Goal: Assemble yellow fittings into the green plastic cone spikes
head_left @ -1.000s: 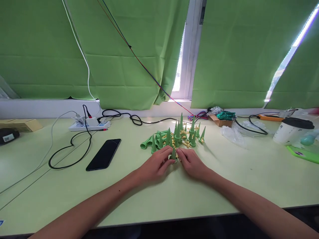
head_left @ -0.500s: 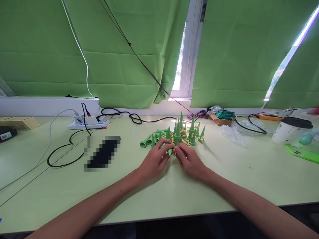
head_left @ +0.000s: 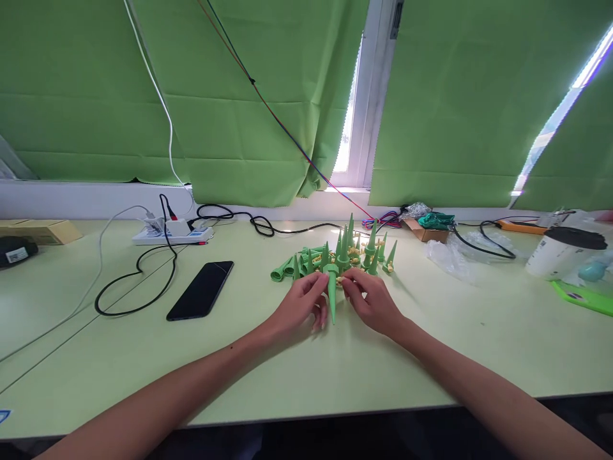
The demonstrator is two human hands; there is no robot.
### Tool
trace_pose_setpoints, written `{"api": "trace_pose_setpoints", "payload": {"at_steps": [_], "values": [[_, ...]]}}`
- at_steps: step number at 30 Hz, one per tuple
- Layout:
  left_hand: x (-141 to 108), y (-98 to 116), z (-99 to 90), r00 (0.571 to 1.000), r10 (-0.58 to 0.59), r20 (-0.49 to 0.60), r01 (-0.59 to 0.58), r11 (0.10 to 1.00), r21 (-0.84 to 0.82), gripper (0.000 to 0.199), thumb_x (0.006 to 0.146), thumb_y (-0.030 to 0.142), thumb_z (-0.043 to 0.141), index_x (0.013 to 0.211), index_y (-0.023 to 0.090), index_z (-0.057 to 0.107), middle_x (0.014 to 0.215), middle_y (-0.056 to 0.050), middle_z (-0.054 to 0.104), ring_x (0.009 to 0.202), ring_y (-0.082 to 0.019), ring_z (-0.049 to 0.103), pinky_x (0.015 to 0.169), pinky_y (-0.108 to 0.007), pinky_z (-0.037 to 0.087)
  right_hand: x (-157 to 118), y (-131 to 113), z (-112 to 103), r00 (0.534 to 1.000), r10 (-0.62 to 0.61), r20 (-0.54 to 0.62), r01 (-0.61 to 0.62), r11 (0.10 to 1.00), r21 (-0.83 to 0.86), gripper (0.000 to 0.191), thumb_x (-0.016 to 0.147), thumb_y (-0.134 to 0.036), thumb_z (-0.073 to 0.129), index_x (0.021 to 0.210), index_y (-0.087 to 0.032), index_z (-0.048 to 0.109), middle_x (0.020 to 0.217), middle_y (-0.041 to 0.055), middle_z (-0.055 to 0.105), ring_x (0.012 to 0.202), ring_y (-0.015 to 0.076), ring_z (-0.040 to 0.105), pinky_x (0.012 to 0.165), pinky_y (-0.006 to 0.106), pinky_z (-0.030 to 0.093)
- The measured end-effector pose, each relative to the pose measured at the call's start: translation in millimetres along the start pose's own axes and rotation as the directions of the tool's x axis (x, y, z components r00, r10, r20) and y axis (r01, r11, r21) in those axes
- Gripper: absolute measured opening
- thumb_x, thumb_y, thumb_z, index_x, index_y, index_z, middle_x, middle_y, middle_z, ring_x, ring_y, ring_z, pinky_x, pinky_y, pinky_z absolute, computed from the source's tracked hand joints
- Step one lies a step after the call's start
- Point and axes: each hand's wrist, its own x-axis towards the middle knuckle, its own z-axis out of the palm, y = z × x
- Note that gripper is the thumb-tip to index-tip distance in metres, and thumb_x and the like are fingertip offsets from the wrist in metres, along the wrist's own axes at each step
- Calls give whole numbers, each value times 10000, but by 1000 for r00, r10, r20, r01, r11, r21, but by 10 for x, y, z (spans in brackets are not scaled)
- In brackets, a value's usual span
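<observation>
A green plastic spike [head_left: 332,297] points down toward me, its wide end pinched by my left hand [head_left: 301,303]. My right hand [head_left: 372,300] is closed at the fingertips beside that wide end, on a small yellowish piece [head_left: 340,280]. Just beyond both hands stand several upright green cones [head_left: 343,249] with small yellow parts [head_left: 355,255] among them. More green cones [head_left: 282,269] lie on their sides at the left of this cluster.
On the table [head_left: 268,396] a black phone [head_left: 201,291] lies at the left, near a power strip [head_left: 170,236] and looping cables. To the right are a small cardboard box [head_left: 425,231], clear plastic wrap [head_left: 450,260], a lidded cup [head_left: 565,252] and a bright green object [head_left: 582,297].
The green spike in my left hand has swung so that its point extends farther toward me. My right hand has shifted slightly right and up, and the view has moved a little.
</observation>
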Motion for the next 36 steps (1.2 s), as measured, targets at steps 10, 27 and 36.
{"api": "trace_pose_setpoints", "payload": {"at_steps": [10,27,36], "values": [[14,-85,-29,997,-48,58,48,999,-6,432,904,609,558,845,185,500,520,38,516,410,-113,526,357,-199,341,-41,51,34,997,57,52,-58,998,3,268,1016,-269,397,753,-221,413,601,-41,446,540,127,391,569,265,322],[-33,-91,-26,896,444,5,-376,754,539,121,924,283,610,995,185,610,696,35,516,548,-81,443,507,-208,369,-48,22,35,976,189,113,-208,959,192,447,1041,-501,318,684,-234,349,572,-39,393,487,112,362,478,264,300],[-19,-143,-34,800,598,45,-467,574,673,152,953,238,573,1102,207,580,840,10,566,593,-77,464,567,-216,398,-35,33,64,957,254,138,-288,864,412,481,1009,-551,416,662,-223,354,578,-57,329,467,87,313,425,250,271]]}}
